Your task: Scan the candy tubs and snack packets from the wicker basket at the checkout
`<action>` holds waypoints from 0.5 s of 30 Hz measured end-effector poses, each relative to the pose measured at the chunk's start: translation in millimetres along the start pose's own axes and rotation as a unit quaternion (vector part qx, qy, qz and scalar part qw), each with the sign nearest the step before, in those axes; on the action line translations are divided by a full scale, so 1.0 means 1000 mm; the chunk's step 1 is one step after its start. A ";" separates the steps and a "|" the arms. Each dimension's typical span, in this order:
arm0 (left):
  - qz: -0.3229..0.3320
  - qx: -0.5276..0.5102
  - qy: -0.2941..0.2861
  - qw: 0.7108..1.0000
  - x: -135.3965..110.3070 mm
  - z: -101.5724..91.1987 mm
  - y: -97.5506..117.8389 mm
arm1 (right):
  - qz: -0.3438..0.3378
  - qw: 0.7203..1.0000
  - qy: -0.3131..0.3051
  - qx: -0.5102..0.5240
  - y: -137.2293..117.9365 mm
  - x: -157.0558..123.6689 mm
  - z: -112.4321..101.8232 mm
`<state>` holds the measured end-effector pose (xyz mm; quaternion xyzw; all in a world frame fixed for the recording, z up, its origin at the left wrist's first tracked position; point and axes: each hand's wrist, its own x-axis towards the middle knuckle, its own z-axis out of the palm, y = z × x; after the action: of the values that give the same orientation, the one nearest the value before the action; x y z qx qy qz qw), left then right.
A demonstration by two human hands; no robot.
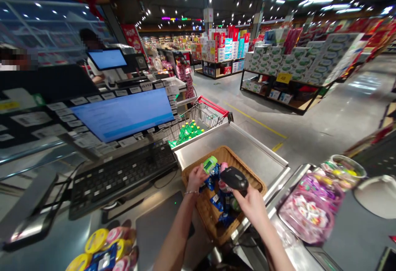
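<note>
While the left hand point(197, 179) pinches a small bright-green packaged item point(210, 164) above a rectangular brown wicker basket point(206, 210), the right hand point(252, 205) grips a black plastic handheld scanner point(234, 177); scanning seems underway, the next move calling for careful aim.

A metal checkout counter point(247, 147) carries a wicker basket point(208, 218) and, at near left, clustered yellow-lidded containers point(96, 241)

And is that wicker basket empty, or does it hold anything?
Not empty: blue packets lie inside the wicker basket, though some bare weave shows.
</note>
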<state>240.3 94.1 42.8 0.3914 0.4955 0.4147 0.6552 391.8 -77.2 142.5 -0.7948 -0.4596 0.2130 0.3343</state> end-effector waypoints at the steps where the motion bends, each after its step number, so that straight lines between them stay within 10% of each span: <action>1: -0.026 -0.054 0.006 0.998 -0.006 -0.005 0.002 | -0.009 1.000 -0.002 -0.011 -0.004 -0.004 0.000; 15: -0.053 -0.096 0.075 0.991 -0.046 -0.041 0.010 | -0.070 0.989 -0.060 -0.115 -0.027 -0.032 0.025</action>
<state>191.3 58.5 58.4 0.2672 0.5215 0.4531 0.6718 344.2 -87.7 145.8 -0.7795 -0.5548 0.1819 0.2269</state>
